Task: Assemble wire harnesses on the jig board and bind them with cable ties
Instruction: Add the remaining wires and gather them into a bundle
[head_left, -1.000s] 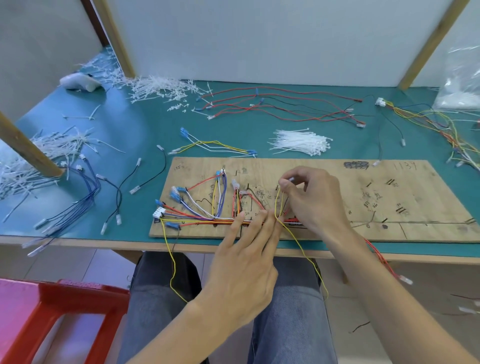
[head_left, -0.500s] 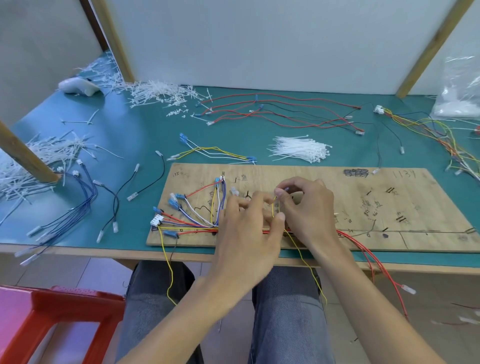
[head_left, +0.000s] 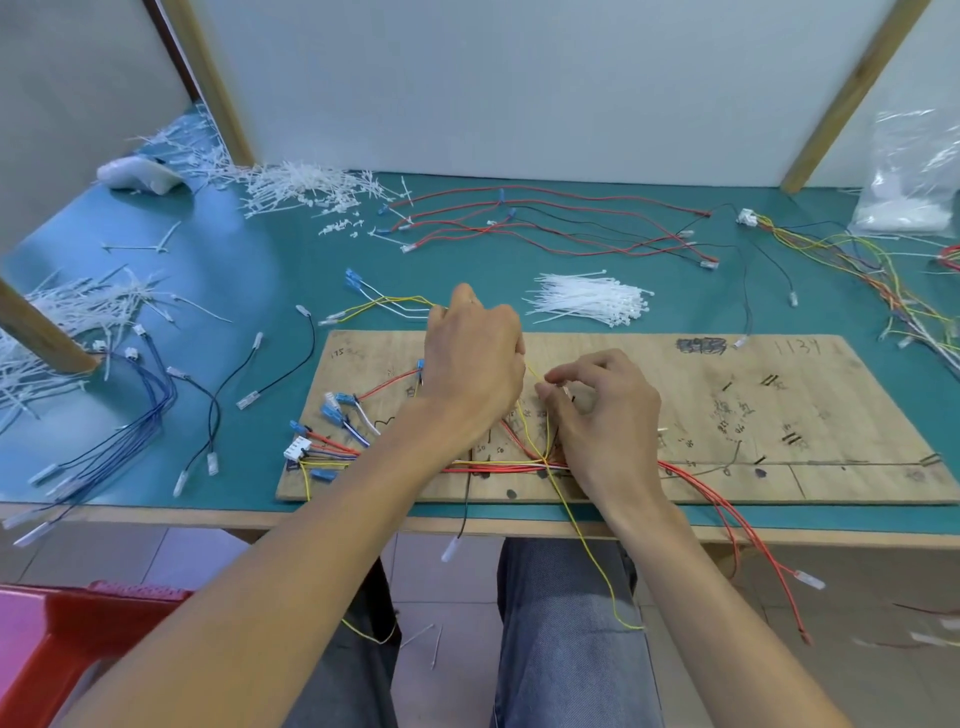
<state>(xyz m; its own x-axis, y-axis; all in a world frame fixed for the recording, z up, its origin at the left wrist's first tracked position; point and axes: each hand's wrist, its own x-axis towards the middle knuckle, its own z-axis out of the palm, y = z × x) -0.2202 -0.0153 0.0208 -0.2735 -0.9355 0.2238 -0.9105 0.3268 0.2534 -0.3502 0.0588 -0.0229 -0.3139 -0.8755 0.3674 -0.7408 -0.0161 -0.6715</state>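
Two fingertips of the right hand, thumb and forefinger, pinch a thin yellow wire just above the jig board; the other fingers are loosely curled. The left hand is curled with its back to the camera; the wire runs in under its knuckles, but the fingers are hidden, so I cannot tell whether it grips. This hand and forearm cover the middle of the harness. From the pinch the wire drops to a flat bundle of red wires along the board's near edge, then hangs off the table in front of the person's jeans. At the bundle's left end sit a white ribbed connector and blue sleeved terminals. The board is pale plywood, scribbled with pen marks, lying on a green mat. Just beyond it lies a sheaf of white cable ties; farther back are loose red and black leads, a heap of white offcuts and a crinkled clear bag.
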